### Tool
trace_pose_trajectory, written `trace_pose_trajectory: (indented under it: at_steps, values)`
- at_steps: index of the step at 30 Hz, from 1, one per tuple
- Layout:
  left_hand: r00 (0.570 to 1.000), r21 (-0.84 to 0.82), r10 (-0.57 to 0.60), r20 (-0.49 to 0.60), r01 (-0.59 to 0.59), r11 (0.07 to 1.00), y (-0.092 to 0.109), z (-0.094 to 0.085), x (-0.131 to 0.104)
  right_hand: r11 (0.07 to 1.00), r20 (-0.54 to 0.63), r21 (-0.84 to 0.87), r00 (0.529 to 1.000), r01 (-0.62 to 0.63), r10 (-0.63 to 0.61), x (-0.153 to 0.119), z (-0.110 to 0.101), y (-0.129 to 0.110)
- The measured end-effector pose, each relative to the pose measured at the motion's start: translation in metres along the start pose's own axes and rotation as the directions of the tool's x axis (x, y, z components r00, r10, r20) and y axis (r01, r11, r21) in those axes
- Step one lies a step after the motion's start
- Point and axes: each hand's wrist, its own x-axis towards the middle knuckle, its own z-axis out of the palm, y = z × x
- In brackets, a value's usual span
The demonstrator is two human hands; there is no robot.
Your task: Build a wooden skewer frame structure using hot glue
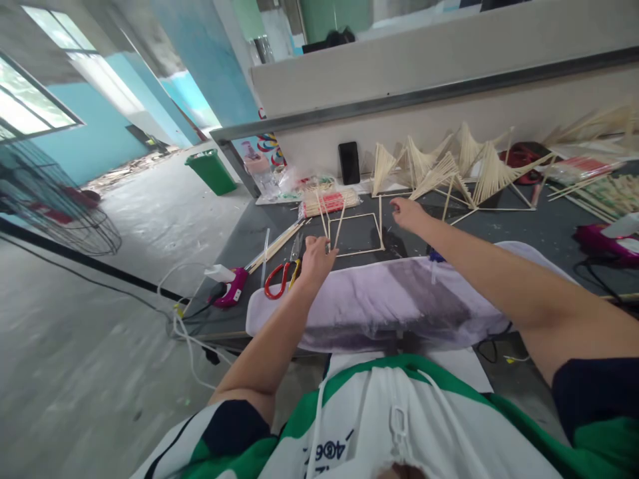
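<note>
Wooden frame [359,253] lies on the dark table [354,234], long sides running left to right, its corner at the nearer, curled left hand [317,258], curled right hand [408,215] apart, whether gripping I cannot tell.

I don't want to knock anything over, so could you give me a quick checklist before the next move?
1. Rectangular stick frame lying flat: ok.
2. Upright stick at the frame's near right corner standing: ok.
3. Left hand at the frame's near left corner: ok; how firmly it holds anything, cannot tell.
4. Right hand away from the fanned stick models: not ok, it appears close to the nearest one.
5. Scissors away from the left wrist: not ok, they lie right beside it.
6. Frame joints firm: cannot tell.
</note>
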Motion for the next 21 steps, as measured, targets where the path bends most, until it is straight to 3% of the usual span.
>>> trace_pose_trajectory:
  at_steps: [5, 11, 21]
  values:
    - [0.999, 0.053, 0.001, 0.049, -0.004, 0.999, -0.002, 0.007, 0.008, 0.997, 0.12, -0.073, 0.993, -0.01, 0.019, 0.034, 0.025, -0.006]
    - [0.982, 0.151, 0.025, 0.189, -0.054, 0.987, -0.001, 0.003, 0.008, 0.994, 0.191, -0.093, 0.981, 0.062, -0.044, 0.048, 0.053, -0.015]
    - [0.97, 0.291, -0.017, 0.244, -0.057, 0.955, 0.003, 0.002, 0.003, 0.994, 0.185, -0.048, 0.978, 0.103, -0.093, 0.06, 0.06, -0.012]
